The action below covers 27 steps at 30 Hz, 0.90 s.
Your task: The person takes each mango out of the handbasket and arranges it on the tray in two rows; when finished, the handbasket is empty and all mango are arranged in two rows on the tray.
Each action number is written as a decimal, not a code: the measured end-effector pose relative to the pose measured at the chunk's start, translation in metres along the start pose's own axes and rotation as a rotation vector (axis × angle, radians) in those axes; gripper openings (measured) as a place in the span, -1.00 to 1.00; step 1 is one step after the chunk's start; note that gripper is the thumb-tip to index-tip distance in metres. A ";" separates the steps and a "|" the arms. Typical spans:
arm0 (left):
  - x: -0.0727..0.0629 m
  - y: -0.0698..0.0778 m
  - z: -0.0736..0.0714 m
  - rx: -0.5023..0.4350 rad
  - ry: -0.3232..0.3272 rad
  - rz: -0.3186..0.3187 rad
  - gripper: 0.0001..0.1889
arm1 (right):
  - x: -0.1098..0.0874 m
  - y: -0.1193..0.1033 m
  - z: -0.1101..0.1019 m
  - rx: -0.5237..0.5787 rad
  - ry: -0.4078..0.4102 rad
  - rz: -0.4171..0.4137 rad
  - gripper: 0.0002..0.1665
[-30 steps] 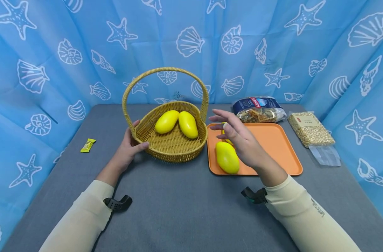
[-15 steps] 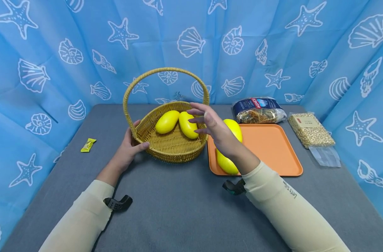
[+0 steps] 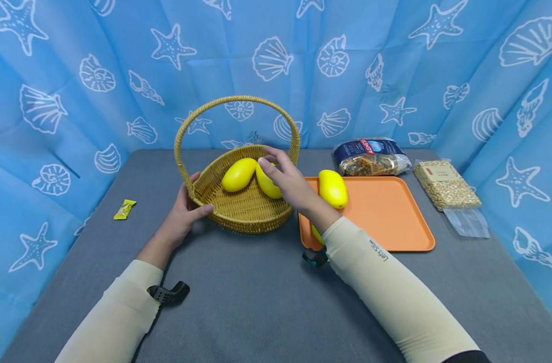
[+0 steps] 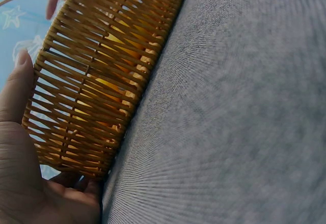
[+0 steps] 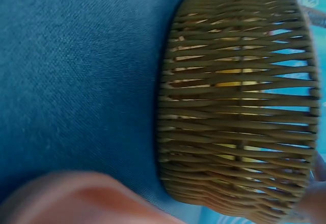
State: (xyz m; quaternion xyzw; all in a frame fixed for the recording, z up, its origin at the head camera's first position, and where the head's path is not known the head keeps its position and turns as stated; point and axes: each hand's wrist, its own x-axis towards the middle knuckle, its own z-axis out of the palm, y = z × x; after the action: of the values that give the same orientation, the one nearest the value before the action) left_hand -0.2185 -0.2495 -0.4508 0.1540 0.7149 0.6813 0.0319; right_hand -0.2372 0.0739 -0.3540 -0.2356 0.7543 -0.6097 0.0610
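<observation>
A wicker basket (image 3: 253, 222) with a tall arched handle stands on the grey table. Inside it lie two yellow mangoes, the left mango (image 3: 238, 175) in full view and the right mango (image 3: 268, 184) partly covered by my right hand (image 3: 287, 179). That hand reaches in over the basket's right rim, its fingers loosely extended above the fruit. My left hand (image 3: 181, 214) grips the basket's left side, thumb over the rim and fingers round the outer wall. In the left wrist view, the basket's woven side (image 4: 97, 76) rises beside the left thumb (image 4: 18, 89).
An orange tray (image 3: 385, 217) holds another mango (image 3: 333, 189); one more mango (image 3: 317, 234) is mostly hidden by the right forearm. Behind the tray lies an Agnesi pasta bag (image 3: 371, 157), with a pack of grains (image 3: 446, 184) to its right. A small yellow wrapped sweet (image 3: 124, 209) lies far left.
My right hand has moved left from above the tray to over the basket's right mango, uncovering the tray's rear mango. My left hand keeps its grip on the basket.
</observation>
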 end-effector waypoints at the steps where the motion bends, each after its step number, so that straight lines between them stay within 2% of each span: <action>1: 0.000 0.000 0.000 -0.001 -0.001 0.001 -0.05 | 0.002 0.002 0.001 -0.014 0.007 0.009 -0.08; 10: -0.001 0.001 0.000 0.003 0.002 0.000 -0.05 | 0.024 0.019 0.010 -0.187 0.092 0.064 0.04; 18: -0.001 0.001 0.001 0.001 0.000 -0.002 -0.06 | 0.038 0.019 0.017 -0.397 0.050 0.236 0.17; 21: -0.001 0.000 0.000 0.002 0.002 -0.003 -0.05 | 0.042 0.021 0.020 -0.461 0.023 0.269 0.10; 27: 0.001 -0.002 0.000 -0.003 0.008 -0.002 -0.05 | 0.046 0.026 0.030 -0.625 -0.042 0.271 -0.23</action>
State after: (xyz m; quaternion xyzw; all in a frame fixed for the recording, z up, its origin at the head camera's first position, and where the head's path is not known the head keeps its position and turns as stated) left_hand -0.2195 -0.2495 -0.4525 0.1507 0.7142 0.6829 0.0298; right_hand -0.2736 0.0315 -0.3767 -0.1531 0.9278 -0.3303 0.0818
